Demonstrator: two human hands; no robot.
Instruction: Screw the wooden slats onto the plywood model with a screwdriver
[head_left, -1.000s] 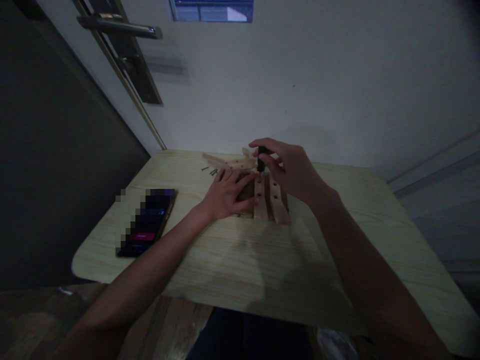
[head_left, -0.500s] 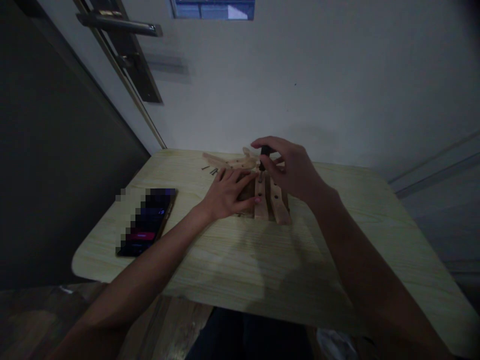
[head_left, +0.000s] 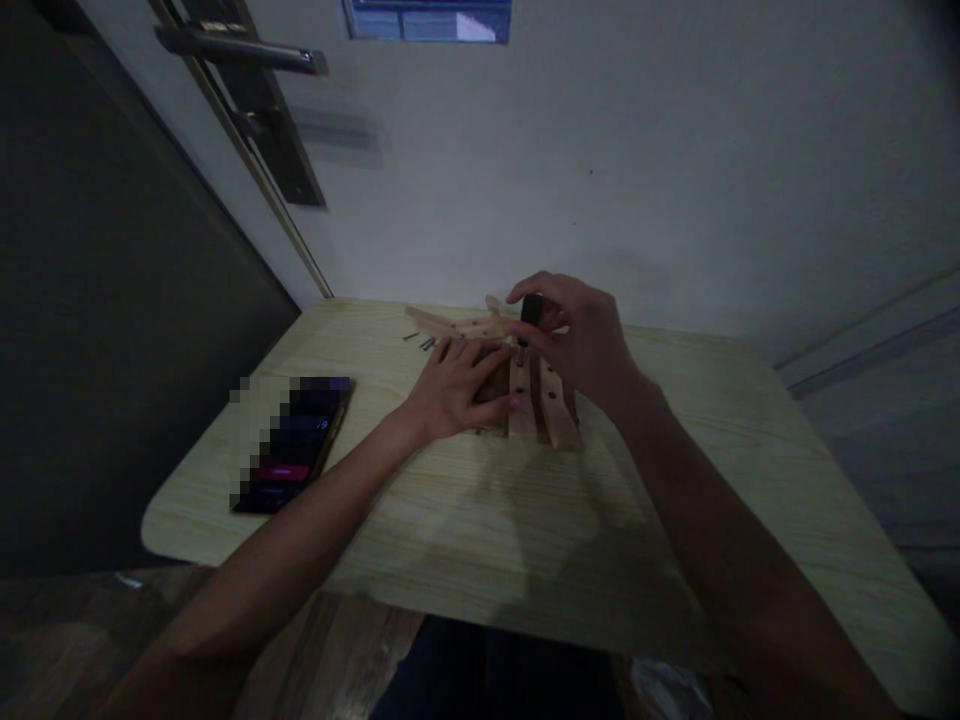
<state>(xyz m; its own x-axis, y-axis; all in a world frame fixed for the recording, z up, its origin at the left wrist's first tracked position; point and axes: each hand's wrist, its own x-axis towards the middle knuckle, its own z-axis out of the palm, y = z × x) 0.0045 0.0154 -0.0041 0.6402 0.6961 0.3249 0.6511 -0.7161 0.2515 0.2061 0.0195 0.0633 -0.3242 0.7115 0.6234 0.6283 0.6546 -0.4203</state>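
Note:
My right hand (head_left: 581, 330) pinches the black handle of a screwdriver (head_left: 531, 308), which stands upright over a pale wooden strip (head_left: 523, 410). Its tip is too dark to make out against the strip's far end. Spread and lying flat, my left hand (head_left: 454, 390) rests on a brown wooden block (head_left: 495, 382), its fingertips touching the strip's left edge. A second wooden strip (head_left: 559, 412) with dark holes lies to the right on the same block. Behind my left hand are loose pale wooden pieces (head_left: 431, 321) and several small screws (head_left: 427, 344).
A phone (head_left: 296, 450) with a lit screen lies on the left of the light wood-grain table (head_left: 420, 530). Behind the table stands a white door (head_left: 465, 170) with a metal handle (head_left: 247, 50). A clear plastic bag (head_left: 670, 690) lies below the front edge.
The fingers of my right hand have shifted around the screwdriver's handle, and the thumb now points further left. My left hand and the wooden strips stay in place.

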